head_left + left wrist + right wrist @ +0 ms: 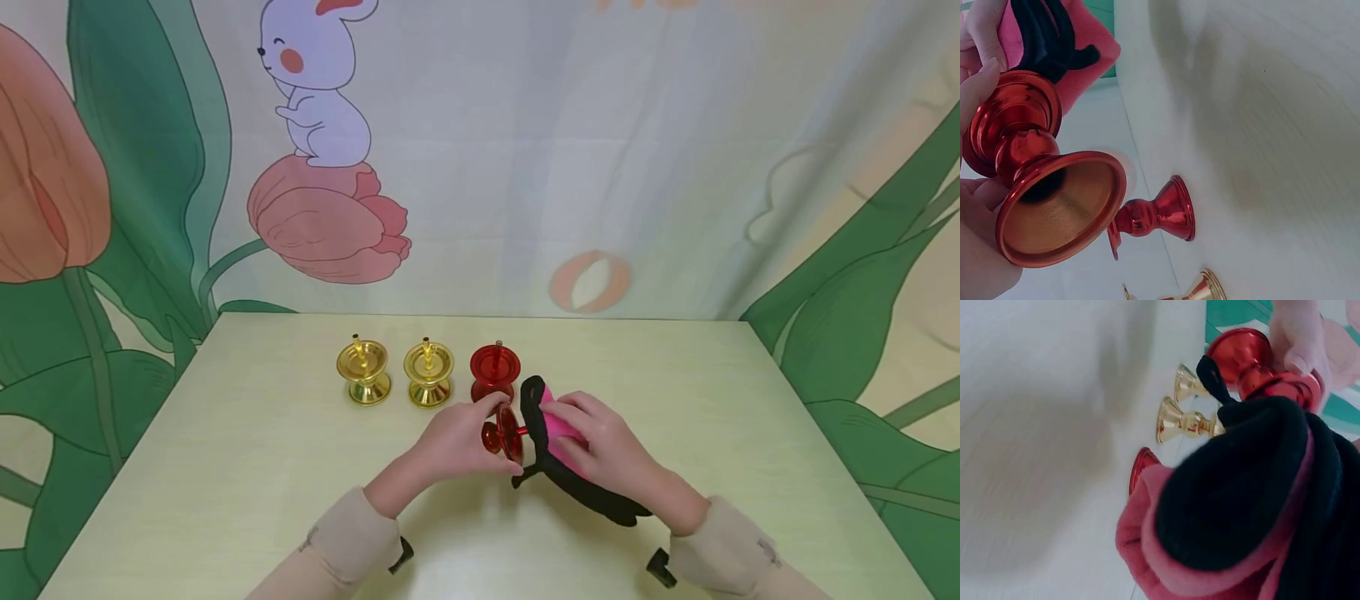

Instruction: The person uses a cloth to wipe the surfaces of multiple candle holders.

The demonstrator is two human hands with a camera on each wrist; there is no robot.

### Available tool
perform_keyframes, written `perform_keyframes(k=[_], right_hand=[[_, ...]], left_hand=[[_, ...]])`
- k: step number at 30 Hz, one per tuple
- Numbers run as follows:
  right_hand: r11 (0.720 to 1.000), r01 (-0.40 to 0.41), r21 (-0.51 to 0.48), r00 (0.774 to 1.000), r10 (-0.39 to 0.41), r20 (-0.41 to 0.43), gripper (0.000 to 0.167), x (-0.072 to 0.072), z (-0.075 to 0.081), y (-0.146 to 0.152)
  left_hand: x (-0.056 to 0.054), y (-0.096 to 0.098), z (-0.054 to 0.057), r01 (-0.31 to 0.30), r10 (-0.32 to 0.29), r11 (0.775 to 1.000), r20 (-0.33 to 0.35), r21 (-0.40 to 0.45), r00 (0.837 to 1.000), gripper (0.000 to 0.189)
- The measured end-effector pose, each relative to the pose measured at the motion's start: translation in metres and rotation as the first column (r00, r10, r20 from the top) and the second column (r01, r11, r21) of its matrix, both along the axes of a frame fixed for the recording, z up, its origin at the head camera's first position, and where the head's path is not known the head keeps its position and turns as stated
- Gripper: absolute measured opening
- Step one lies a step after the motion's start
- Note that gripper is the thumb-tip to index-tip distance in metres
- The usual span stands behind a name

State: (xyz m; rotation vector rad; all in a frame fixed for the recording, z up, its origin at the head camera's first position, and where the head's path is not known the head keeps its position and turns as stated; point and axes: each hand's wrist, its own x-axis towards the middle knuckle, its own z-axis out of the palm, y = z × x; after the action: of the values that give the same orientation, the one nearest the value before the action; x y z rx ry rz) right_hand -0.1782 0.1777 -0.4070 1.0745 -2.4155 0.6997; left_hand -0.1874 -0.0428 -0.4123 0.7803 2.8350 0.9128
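My left hand [463,442] grips a shiny red candle holder [510,435], tipped on its side so its spike points right. In the left wrist view the hollow base of this candle holder [1063,209] faces the camera. My right hand [600,437] holds a pink cloth with a black border [558,433] bunched in its fingers, against the spike side of the red holder. Part of the cloth [1229,494] hangs down in the right wrist view and hides most of the right fingers. A second red candle holder [495,367] stands upright just behind the left hand.
Two gold candle holders, one at far left [363,369] and one nearer the middle [429,372], stand upright in a row with the red one. The pale table [225,467] ends at a printed curtain [480,167] behind.
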Motion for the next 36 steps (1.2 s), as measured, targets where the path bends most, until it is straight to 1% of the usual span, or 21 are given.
perform_keyframes(k=[2,5,7,10,12,15,19,22,24,26,28,33,35,36], right_hand=[[0.999,0.029,-0.039,0.998,-0.027,0.049,0.041,0.0,0.002,0.003],[0.992,0.073,-0.101,0.991,-0.061,0.121,0.042,-0.001,0.004,0.008],[0.988,0.093,-0.125,0.984,-0.072,0.162,0.043,-0.001,0.004,0.01],[0.987,0.094,-0.134,0.977,-0.066,0.201,0.044,0.001,0.002,0.01],[0.989,0.078,-0.129,0.977,-0.05,0.209,0.045,0.003,0.001,0.008],[0.992,0.044,-0.117,0.977,-0.019,0.213,0.046,0.006,0.0,0.003],[0.994,0.003,-0.105,0.981,0.018,0.195,0.044,0.009,0.0,-0.004],[0.994,-0.014,-0.108,0.984,0.033,0.178,0.043,0.011,-0.002,-0.008],[0.994,-0.02,-0.107,0.985,0.038,0.17,0.043,0.011,-0.003,-0.01],[0.994,-0.03,-0.1,0.986,0.046,0.161,0.041,0.011,-0.005,-0.011],[0.995,-0.044,-0.094,0.988,0.057,0.146,0.038,0.012,-0.005,-0.013],[0.992,-0.066,-0.107,0.992,0.076,0.098,0.029,0.012,-0.007,-0.015],[0.989,-0.072,-0.126,0.991,0.085,0.108,0.027,0.011,-0.007,-0.016],[0.988,-0.071,-0.137,0.988,0.088,0.125,0.026,0.011,-0.007,-0.017]], left_hand=[[0.0,-0.002,-0.002,-0.036,0.036,0.999,0.006,0.026,0.999,0.08],[0.0,-0.005,-0.004,-0.087,0.083,0.991,0.039,0.103,0.996,0.077],[-0.001,-0.005,-0.005,-0.119,0.109,0.98,0.069,0.16,0.992,0.075],[-0.001,-0.005,-0.006,-0.158,0.136,0.96,0.111,0.232,0.985,0.075],[-0.001,-0.004,-0.006,-0.17,0.142,0.949,0.121,0.266,0.982,0.075],[0.001,-0.002,-0.006,-0.171,0.137,0.933,0.127,0.316,0.982,0.073],[0.003,0.001,-0.005,-0.177,0.14,0.912,0.127,0.37,0.982,0.072],[0.004,0.002,-0.004,-0.2,0.16,0.899,0.133,0.389,0.978,0.073],[0.005,0.003,-0.004,-0.218,0.178,0.895,0.136,0.388,0.975,0.075],[0.006,0.004,-0.004,-0.231,0.195,0.893,0.13,0.386,0.972,0.076],[0.008,0.005,-0.004,-0.233,0.207,0.892,0.108,0.388,0.972,0.077],[0.012,0.006,-0.005,-0.196,0.204,0.885,0.027,0.421,0.979,0.075],[0.013,0.007,-0.005,-0.186,0.204,0.883,0.004,0.431,0.979,0.073],[0.014,0.008,-0.005,-0.18,0.203,0.881,-0.005,0.438,0.979,0.073]])
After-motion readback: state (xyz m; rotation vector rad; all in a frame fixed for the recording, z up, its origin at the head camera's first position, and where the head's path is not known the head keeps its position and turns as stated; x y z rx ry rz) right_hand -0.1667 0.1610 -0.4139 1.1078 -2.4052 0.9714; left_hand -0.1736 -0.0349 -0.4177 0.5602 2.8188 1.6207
